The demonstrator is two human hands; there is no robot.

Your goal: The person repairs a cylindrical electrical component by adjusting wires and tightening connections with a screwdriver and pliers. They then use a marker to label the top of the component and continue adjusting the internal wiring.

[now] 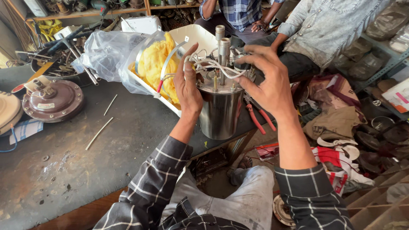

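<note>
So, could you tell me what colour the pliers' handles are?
Red, on the pliers, seen in the head view.

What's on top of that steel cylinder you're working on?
On the steel cylinder: two upright metal pipes, white wires and small terminals. The left hand and right hand cover both edges of the top, hiding anything there.

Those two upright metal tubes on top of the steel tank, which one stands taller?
The left tube stands taller, its top above the thicker right tube, which rises just beside it on the steel tank.
</note>
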